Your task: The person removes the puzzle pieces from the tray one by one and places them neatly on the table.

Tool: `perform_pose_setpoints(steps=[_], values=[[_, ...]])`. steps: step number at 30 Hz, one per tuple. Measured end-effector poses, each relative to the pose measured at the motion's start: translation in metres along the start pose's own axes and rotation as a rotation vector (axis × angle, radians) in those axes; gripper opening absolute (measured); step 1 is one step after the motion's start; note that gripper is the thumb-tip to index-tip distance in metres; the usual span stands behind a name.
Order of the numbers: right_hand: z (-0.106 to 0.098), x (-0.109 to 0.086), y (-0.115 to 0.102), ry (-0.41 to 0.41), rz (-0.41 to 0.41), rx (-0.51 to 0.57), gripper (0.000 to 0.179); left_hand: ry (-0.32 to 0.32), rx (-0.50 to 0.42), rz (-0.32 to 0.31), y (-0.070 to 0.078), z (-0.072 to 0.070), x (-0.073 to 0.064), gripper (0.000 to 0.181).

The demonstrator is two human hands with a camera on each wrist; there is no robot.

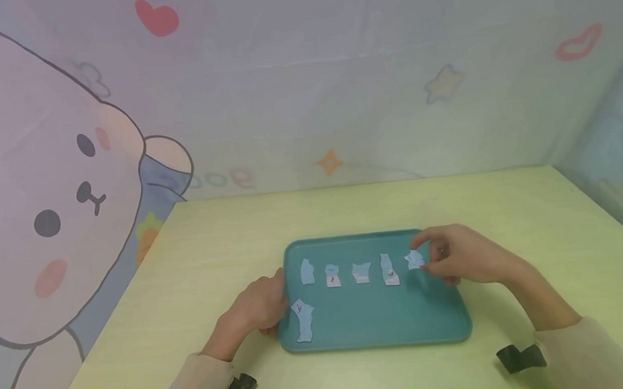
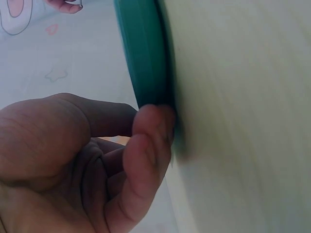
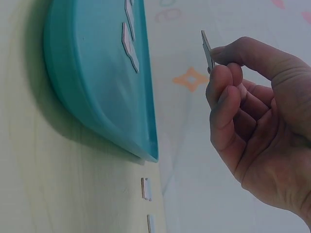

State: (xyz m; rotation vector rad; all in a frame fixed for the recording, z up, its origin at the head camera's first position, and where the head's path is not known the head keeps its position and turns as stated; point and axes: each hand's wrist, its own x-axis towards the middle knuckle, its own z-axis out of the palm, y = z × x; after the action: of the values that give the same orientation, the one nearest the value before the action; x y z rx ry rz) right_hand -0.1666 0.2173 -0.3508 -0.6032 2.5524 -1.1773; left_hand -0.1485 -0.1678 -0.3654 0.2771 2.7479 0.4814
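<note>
A teal tray [image 1: 379, 319] lies on the table, and my left hand [image 1: 263, 301] grips its left edge. In the left wrist view the thumb and fingertips meet at the tray's rim [image 2: 146, 58]. My right hand [image 1: 462, 254] is over the tray's right side, pinching a small pale-blue card piece [image 1: 414, 259] with jagged edges between thumb and fingers. The right wrist view shows this card piece [image 3: 208, 51] edge-on, raised above the tray. Several similar pieces lie in a row along the tray's far half, among them a tall one [image 1: 389, 270]. Another piece [image 1: 303, 321] sits at the near left corner.
Beyond the tray, the right wrist view shows two small pieces [image 3: 146, 189] on the table. The pale yellow table [image 1: 229, 227] ends at a printed cloth backdrop [image 1: 296, 90]. Black straps [image 1: 521, 357] hang at both sleeves.
</note>
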Motion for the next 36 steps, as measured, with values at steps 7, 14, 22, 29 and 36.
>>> perform_pose_setpoints(steps=[7, 14, 22, 29, 36], values=[[-0.005, -0.001, 0.007, 0.02, 0.002, 0.018, 0.039, 0.002, -0.001, 0.004, 0.0, -0.001, 0.0, 0.044], [-0.01, -0.002, 0.015, 0.042, 0.021, 0.023, 0.043, 0.005, 0.003, 0.006, 0.0, 0.0, 0.0, 0.042], [-0.018, -0.005, 0.024, 0.069, 0.042, 0.039, 0.041, 0.009, 0.004, 0.005, 0.001, 0.0, 0.0, 0.039], [-0.021, -0.006, 0.029, 0.085, 0.055, 0.023, 0.041, 0.005, 0.004, 0.0, 0.001, 0.0, 0.0, 0.042], [-0.026, -0.007, 0.039, 0.112, 0.08, 0.013, 0.043, 0.005, 0.003, 0.004, 0.0, 0.001, 0.001, 0.042]])
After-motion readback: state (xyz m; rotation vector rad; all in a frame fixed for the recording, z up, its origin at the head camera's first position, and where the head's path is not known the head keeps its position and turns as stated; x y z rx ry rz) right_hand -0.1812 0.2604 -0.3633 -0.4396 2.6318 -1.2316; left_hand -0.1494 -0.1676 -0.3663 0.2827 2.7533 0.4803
